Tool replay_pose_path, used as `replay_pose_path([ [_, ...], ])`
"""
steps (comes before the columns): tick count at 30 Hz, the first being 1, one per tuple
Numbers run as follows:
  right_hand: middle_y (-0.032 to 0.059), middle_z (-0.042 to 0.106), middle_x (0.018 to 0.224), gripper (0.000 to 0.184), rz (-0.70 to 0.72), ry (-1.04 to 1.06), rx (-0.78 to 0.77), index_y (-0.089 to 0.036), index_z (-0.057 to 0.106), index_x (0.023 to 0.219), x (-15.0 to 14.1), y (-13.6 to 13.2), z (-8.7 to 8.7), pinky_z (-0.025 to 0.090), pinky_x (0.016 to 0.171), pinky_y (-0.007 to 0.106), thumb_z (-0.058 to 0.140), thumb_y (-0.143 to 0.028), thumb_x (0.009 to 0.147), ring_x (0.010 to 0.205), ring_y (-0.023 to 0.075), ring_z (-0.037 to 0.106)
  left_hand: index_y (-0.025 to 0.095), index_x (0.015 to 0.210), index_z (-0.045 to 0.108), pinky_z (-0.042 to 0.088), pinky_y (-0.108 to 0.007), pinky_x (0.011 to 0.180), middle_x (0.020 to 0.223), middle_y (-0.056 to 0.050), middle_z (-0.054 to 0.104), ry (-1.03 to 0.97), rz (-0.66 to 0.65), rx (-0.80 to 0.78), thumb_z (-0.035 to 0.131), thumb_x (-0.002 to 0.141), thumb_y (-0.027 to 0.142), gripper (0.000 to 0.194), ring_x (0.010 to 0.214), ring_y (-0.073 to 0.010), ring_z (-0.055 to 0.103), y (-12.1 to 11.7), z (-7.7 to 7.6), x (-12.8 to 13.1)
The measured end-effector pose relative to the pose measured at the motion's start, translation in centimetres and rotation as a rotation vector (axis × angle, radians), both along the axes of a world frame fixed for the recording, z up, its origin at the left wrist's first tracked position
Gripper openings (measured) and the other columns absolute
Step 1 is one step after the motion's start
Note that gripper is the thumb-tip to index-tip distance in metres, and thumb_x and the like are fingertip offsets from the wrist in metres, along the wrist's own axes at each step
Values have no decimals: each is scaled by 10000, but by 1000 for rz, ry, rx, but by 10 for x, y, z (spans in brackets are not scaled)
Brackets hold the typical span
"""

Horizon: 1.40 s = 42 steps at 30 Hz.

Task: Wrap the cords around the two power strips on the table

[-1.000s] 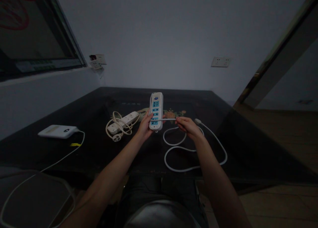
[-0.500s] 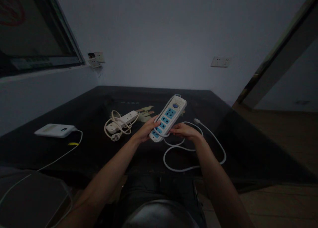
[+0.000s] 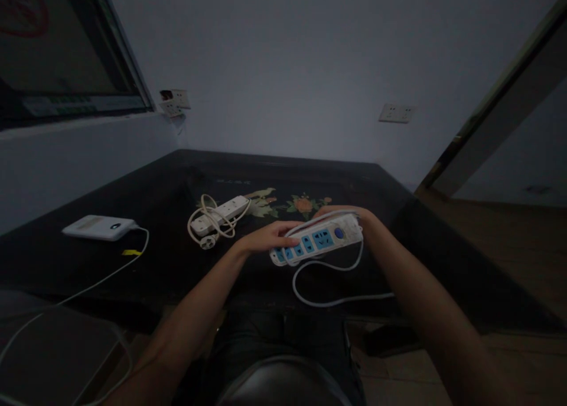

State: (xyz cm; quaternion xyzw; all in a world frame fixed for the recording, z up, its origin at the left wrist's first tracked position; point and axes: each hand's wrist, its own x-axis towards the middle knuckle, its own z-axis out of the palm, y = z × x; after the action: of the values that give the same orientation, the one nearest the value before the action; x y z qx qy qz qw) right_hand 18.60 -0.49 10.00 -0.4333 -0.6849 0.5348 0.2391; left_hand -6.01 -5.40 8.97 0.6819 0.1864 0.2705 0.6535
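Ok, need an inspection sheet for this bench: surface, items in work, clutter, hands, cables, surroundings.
Surface: glossy black tabletop, floral print.
Items in work: long white power strip with blue sockets, tilted.
Clutter: smaller off-white power strip, flat white rectangular device, yellow scrap.
Hands: left hand holds the blue-socket strip; right hand behind its switch end, grip mostly hidden.
Cables: thick white cable looped round the held strip, passing under the right forearm; beige cord tangled round the smaller strip; thin white lead from the device.
Surroundings: pale wall, white socket plates.
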Motion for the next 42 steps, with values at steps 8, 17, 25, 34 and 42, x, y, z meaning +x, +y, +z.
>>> replay_pose_path([
  [8, -3, 594, 524, 273, 314, -280, -279, -100, 735, 780, -12, 3, 53, 245, 364, 178, 748, -332, 635, 392, 59, 421, 236, 1113, 681, 455, -371, 929, 1098, -93, 670, 81, 73, 515, 697, 714, 273, 400, 1044, -266, 606, 7, -5, -4],
  [17, 51, 681, 873, 400, 397, -638, 417, -154, 699, 1000, -45, -25, 70, 414, 664, 240, 725, -407, 690, 779, 160, 593, 166, 1147, 610, 432, -338, 916, 1130, -87, 640, 378, 128, 628, 620, 790, 345, 400, 1033, -220, 585, 19, -20, -3],
  [25, 57, 692, 929, 364, 334, -748, 501, -164, 681, 944, -48, -28, 49, 433, 749, 276, 771, -354, 647, 868, 205, 622, 167, 1096, 479, 461, -328, 832, 1040, -75, 620, 283, 151, 469, 685, 725, 363, 468, 967, -204, 597, 18, -27, 2],
  [34, 51, 696, 898, 385, 398, -721, 355, -144, 686, 953, -43, -20, 24, 431, 686, 246, 758, -383, 660, 812, 178, 621, 182, 1087, 462, 463, -334, 795, 1014, -79, 644, 341, 121, 438, 691, 713, 344, 468, 942, -216, 619, 20, -33, 2],
  [42, 60, 692, 916, 394, 340, -730, 378, -124, 684, 993, -40, -26, 22, 426, 681, 245, 764, -314, 657, 828, 183, 619, 178, 1073, 482, 461, -344, 838, 1023, -83, 646, 283, 136, 410, 700, 709, 341, 454, 972, -214, 618, 21, -33, 2],
])
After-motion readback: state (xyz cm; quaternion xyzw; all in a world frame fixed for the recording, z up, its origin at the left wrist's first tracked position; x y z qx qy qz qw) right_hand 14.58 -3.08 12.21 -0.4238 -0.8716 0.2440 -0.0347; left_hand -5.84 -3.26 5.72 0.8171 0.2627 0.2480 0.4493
